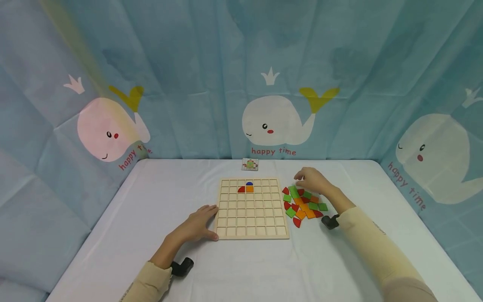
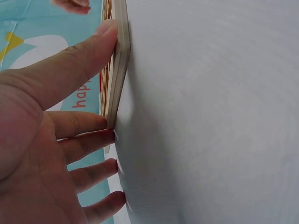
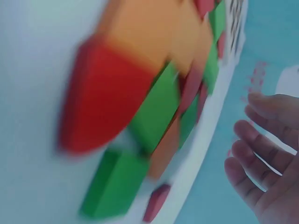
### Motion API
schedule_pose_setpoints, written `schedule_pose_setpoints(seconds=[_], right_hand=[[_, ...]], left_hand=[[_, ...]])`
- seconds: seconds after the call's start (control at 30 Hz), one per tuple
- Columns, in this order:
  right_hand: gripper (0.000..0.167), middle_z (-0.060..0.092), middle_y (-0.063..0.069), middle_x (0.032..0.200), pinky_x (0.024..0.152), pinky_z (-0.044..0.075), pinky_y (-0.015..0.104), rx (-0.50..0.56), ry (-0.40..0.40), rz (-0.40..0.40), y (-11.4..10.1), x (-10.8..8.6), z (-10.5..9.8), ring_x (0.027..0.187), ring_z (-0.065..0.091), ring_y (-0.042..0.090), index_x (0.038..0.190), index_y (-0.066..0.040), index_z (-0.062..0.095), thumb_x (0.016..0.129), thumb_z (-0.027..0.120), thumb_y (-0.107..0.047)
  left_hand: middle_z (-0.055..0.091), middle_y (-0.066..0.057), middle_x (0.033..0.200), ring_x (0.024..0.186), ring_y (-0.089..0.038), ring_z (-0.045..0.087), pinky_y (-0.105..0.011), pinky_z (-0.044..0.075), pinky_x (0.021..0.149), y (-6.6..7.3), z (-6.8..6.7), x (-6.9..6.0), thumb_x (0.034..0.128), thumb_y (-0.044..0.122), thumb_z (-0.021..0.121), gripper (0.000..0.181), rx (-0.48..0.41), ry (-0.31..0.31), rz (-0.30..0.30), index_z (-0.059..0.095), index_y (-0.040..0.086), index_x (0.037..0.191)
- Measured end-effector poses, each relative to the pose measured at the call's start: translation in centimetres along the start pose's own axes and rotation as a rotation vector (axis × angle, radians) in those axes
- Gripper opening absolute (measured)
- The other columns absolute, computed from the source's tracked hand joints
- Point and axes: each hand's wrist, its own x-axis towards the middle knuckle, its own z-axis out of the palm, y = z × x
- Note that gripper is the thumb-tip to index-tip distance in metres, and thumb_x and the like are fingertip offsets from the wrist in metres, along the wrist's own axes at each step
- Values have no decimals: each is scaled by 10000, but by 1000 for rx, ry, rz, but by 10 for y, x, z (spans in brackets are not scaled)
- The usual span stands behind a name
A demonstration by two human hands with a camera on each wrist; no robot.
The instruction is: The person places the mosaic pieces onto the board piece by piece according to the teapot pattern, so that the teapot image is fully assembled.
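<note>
A wooden grid board lies on the table. Near its top sit an orange square, a red quarter-circle and a blue half-circle. My left hand rests at the board's left edge; in the left wrist view its thumb lies against the rim and its fingers extend along the side. My right hand, loosely bent, hovers over the far side of a pile of red, green and orange pieces. Nothing shows between its fingers in the right wrist view, where a red piece looms close.
Behind the board lies a small patterned card. A white cloth covers the table. Blue curtains printed with whales stand around its back and sides. Each wrist carries a black camera.
</note>
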Motion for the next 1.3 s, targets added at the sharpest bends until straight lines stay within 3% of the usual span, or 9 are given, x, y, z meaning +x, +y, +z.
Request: schedule_pose_setpoints(seconds=[0.2,0.37,0.53,0.83,1.3], right_hand=[[322,649,202,1098,682,574,314,34,-27,95,27,-15,-5,745,583,203,1165,12,680,917,642,-189],[327,650,209,1126,858,571,418,33,-55,162,45,-23,-6,836,612,245,1174,13,672,897,647,-159],[339,658,227,1137,968,507,524,-2,-74,155,54,-28,-8,1015,597,345,1154,40,669,859,699,-125],[259,683,206,1031,896,541,485,-45,-110,123,56,-32,-12,884,602,286,1067,47,696,841,709,-79],[243,682,202,1009,890,535,488,-72,-112,130,58,-32,-9,885,600,287,1058,50,693,852,683,-78]], left_hand=[[370,-162,1554,1467,-408,252,-621,252,1148,1,0,0,707,279,858,925,4,-4,-7,403,9,1466],[369,-154,1556,1468,-406,251,-614,247,1154,1,0,0,699,272,864,934,1,-1,-10,402,13,1469],[369,-146,1558,1470,-399,251,-610,244,1157,-1,0,1,698,270,865,933,-2,1,-9,404,14,1468],[369,-148,1558,1470,-400,247,-618,246,1152,-1,2,1,702,272,862,930,0,-2,-15,403,19,1470],[362,-147,1562,1473,-399,244,-614,239,1157,-1,1,0,705,277,861,936,-5,-5,-9,395,16,1474]])
